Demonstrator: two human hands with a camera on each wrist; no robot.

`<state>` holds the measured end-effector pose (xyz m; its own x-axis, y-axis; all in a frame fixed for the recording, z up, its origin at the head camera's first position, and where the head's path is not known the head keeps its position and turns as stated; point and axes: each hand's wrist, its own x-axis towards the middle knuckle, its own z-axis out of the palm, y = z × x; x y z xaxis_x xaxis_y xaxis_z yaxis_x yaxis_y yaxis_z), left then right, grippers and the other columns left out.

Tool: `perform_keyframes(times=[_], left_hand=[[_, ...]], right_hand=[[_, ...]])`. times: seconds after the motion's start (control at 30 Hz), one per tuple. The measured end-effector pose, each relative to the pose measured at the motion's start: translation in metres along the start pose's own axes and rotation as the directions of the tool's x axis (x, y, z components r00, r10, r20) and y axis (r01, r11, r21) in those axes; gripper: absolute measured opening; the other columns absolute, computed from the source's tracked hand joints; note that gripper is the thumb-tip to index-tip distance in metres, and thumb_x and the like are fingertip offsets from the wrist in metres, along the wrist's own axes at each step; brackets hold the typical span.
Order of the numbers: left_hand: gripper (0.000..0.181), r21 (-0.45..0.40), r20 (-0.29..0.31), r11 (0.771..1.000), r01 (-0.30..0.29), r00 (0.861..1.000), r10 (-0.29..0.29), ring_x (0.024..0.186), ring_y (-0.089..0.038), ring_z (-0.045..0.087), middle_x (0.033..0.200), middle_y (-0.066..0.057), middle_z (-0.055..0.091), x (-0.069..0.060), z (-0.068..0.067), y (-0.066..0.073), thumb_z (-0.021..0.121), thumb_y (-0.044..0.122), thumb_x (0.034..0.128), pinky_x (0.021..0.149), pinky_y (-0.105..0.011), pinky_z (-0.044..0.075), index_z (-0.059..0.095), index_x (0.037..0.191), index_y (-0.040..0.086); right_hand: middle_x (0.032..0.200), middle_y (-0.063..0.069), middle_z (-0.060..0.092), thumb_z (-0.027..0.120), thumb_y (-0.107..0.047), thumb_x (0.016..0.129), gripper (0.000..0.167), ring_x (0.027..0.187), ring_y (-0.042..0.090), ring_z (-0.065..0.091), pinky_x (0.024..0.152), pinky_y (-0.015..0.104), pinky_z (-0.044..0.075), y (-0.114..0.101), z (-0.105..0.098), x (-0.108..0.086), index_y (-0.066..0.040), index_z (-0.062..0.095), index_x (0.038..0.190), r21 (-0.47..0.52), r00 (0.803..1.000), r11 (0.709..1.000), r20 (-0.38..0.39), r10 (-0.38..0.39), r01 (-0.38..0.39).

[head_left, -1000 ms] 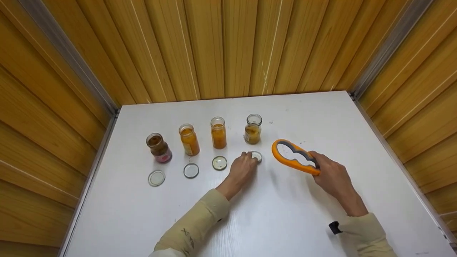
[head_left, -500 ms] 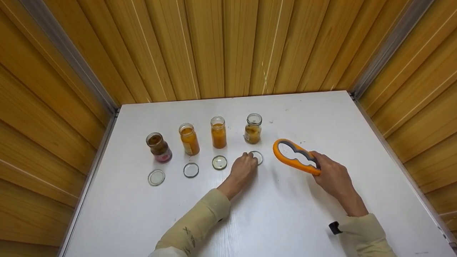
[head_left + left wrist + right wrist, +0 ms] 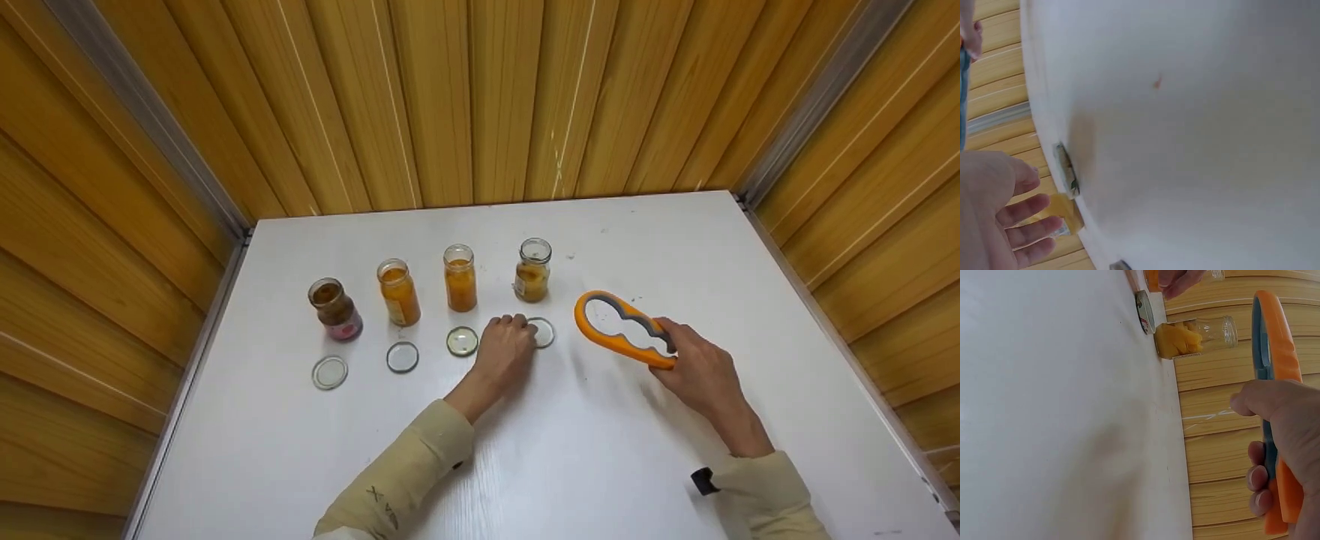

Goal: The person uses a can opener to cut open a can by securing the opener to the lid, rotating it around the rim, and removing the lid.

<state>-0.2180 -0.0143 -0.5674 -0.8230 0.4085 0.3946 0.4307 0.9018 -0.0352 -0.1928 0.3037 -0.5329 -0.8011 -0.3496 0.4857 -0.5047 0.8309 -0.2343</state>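
My right hand grips an orange and grey jar opener by its handle, held above the table. In the right wrist view the thumb and fingers wrap round the opener. My left hand is just left of the rightmost jar lid, which lies on the table. In the left wrist view the left hand has loosely bent, spread fingers with nothing between them, and the lid lies apart from them. Behind that lid stands an uncapped glass jar with yellow contents.
Three more uncapped jars stand in a row to the left: two with orange contents and one brown jar. A lid lies before each: a lid, another lid and a third lid. Wood-patterned walls enclose the white table.
My left hand has drawn slightly left, off the rightmost lid, which shows more fully now. The right hand and the jar opener have hardly moved.
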Motion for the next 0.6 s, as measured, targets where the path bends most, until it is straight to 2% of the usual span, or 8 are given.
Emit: perform_keyframes(times=[0.13, 0.33, 0.6], left_hand=[[0.017, -0.078, -0.002, 0.997, 0.027, 1.000, -0.027, 0.093, -0.023, 0.069, 0.102, -0.005, 0.072, -0.006, -0.012, -0.010, 0.066, 0.011, 0.0992, 0.085, -0.038, 0.056, 0.078, 0.111, 0.012], [0.022, -0.165, -0.035, 0.985, 0.048, 0.998, -0.054, 0.106, -0.026, 0.067, 0.111, -0.008, 0.071, -0.023, -0.026, -0.021, 0.070, 0.015, 0.0977, 0.096, -0.044, 0.052, 0.073, 0.118, 0.010], [0.036, -0.215, 0.037, 0.971, 0.102, 0.995, -0.096, 0.120, -0.026, 0.061, 0.125, -0.008, 0.067, -0.048, -0.045, -0.031, 0.073, 0.023, 0.0971, 0.107, -0.048, 0.046, 0.068, 0.131, 0.010]], right_hand=[[0.092, 0.012, 0.068, 0.093, -0.004, 0.068, 0.069, 0.074, 0.027, 0.068, 0.056, 0.042, 0.056, 0.001, 0.000, 0.001, 0.000, 0.062, 0.129, 0.002, 1.000, 1.000, -0.010, 0.015, -0.015], [0.091, 0.011, 0.067, 0.099, -0.016, 0.067, 0.073, 0.073, 0.025, 0.066, 0.053, 0.037, 0.052, -0.001, -0.002, 0.002, -0.002, 0.062, 0.129, 0.007, 0.999, 0.999, -0.016, 0.049, -0.049], [0.089, 0.012, 0.065, 0.100, -0.023, 0.066, 0.073, 0.069, 0.026, 0.062, 0.051, 0.035, 0.047, -0.003, -0.005, 0.004, -0.003, 0.063, 0.126, -0.003, 0.994, 0.995, -0.052, 0.100, -0.100]])
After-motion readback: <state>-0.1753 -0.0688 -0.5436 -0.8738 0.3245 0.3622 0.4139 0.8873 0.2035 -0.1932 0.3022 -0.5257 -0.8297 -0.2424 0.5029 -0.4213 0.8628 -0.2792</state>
